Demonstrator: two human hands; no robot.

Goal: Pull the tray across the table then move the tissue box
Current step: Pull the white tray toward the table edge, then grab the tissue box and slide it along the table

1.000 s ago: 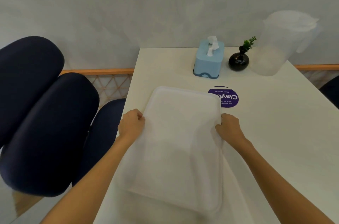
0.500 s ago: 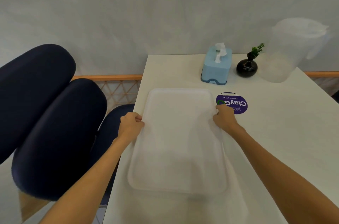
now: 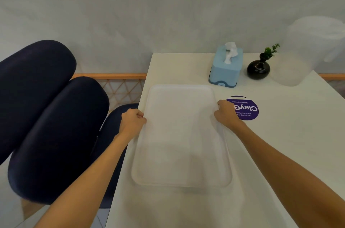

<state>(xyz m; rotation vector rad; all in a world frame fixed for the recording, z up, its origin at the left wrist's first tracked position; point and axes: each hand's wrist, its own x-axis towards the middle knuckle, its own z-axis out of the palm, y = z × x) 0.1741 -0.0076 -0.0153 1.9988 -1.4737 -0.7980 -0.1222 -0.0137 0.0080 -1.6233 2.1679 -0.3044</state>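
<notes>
Left hand (image 3: 132, 122) grip pinches the tray (image 3: 182, 138) left rim; right hand (image 3: 226, 115) grip pinches its right rim.

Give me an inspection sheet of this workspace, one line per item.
Surface: white table, purple round sticker on it.
Job's things: translucent tray flat near the table's left edge; blue tissue box upright beyond it, apart from it.
Clutter: black vase with green sprig; clear pitcher at far right.
Grip: left hand and right hand each closed on a long tray edge.
Cables: nothing seen.
Surroundings: dark blue chairs at left, grey wall behind.
</notes>
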